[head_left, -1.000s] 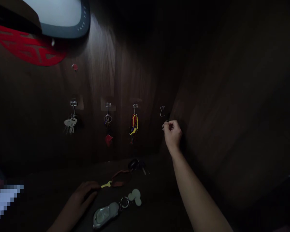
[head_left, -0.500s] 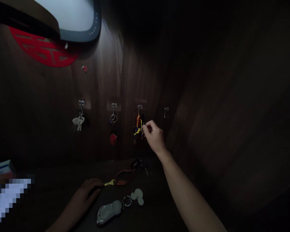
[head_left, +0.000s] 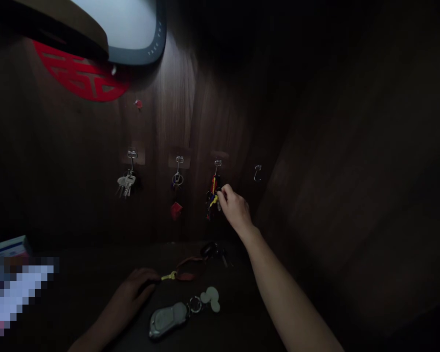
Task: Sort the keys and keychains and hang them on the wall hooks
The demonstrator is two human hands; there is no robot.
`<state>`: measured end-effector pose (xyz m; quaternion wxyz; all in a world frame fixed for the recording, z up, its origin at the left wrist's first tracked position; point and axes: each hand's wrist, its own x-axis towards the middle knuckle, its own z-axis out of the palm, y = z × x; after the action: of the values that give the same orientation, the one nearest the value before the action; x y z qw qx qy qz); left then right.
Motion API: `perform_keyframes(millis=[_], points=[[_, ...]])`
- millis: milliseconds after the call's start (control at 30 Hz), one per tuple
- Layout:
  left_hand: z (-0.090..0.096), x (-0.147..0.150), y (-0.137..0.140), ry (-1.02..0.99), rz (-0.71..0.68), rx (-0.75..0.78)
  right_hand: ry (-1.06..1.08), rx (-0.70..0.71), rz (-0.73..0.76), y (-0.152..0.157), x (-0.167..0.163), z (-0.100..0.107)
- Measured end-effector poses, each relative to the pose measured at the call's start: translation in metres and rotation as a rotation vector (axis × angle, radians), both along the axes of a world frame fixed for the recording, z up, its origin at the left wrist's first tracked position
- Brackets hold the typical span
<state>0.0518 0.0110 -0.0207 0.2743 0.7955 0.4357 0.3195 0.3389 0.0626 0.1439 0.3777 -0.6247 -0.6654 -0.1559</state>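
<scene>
My right hand [head_left: 235, 206] is pinched at the side of a key bunch [head_left: 213, 198] with red, yellow and blue cord. The bunch hangs from the third metal hook [head_left: 217, 163] on the dark wood panel. On the dark surface below lies my left hand [head_left: 141, 285], thumb and fingers apart, fingertips at the end of a yellow key [head_left: 169, 276]. A brownish-red strap [head_left: 190, 260] runs from near that key to a dark key set [head_left: 213, 250]. Nearer to me is a silver-grey car key fob [head_left: 168, 319] with a ring and a pale rounded charm [head_left: 210, 298].
Silver keys [head_left: 127, 184] hang on the left hook, and a ring with a red tag [head_left: 176, 210] on the second. The right hook [head_left: 257, 173] is bare. A red paper cutout [head_left: 88, 80] and a grey-rimmed panel [head_left: 132, 55] are above. A box [head_left: 9, 247] stands left.
The view has shifted slightly, so the wall things sit farther right. My right hand stays at the corded key bunch, which has turned a little. My left hand stays by the yellow key.
</scene>
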Motion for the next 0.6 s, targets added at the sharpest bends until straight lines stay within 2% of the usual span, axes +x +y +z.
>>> perform_keyframes(millis=[100,300,467,600], points=[[0.000,0.000,0.001,-0.005,-0.003,0.003,0.044,-0.024,0.017,0.000,0.003,-0.013],[0.000,0.000,0.001,-0.015,-0.001,0.017,0.266,-0.081,0.177,-0.013,0.008,-0.047],[0.000,0.000,0.000,-0.005,0.007,0.008,0.308,-0.177,0.222,-0.031,0.014,-0.084],[0.000,0.000,0.000,0.018,0.013,-0.007,0.510,-0.201,0.211,-0.039,0.027,-0.118]])
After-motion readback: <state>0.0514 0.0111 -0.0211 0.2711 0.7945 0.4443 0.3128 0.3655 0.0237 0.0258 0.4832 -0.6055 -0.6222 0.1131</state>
